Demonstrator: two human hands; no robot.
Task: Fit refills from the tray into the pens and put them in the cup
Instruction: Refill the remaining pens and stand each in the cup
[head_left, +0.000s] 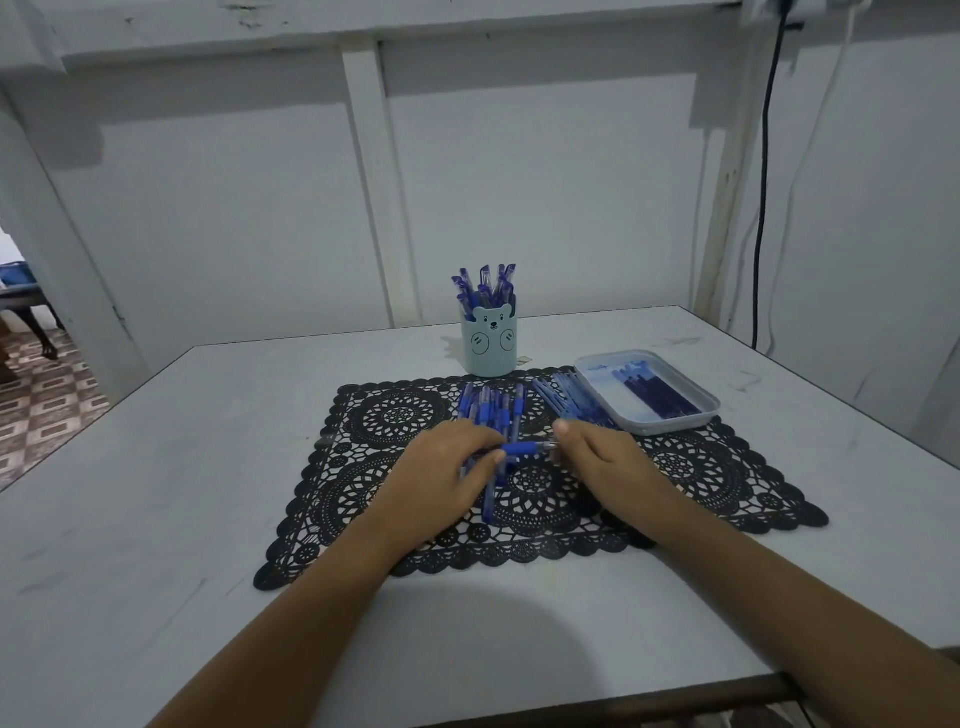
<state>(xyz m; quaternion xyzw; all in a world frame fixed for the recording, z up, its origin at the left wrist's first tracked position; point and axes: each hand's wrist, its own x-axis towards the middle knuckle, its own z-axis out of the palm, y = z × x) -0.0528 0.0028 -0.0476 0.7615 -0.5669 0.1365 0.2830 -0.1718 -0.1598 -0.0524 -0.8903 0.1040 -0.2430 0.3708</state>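
A pale, scuffed worktop (208, 467) stands against a white panelled wall (234, 208) at 12 o'clock, which a vertical batten (379, 182) divides. At 2 o'clock a black cable (764, 182) and a white cable (813, 156) hang down the corner. At 9 o'clock an opening shows a brown-and-cream patterned tile floor (47, 415) and a dark furniture leg (48, 343); the light is dim and bluish.

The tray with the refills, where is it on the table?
In the head view the tray lies right of centre, on the far right corner of the black lace mat, to the right of the bear cup.
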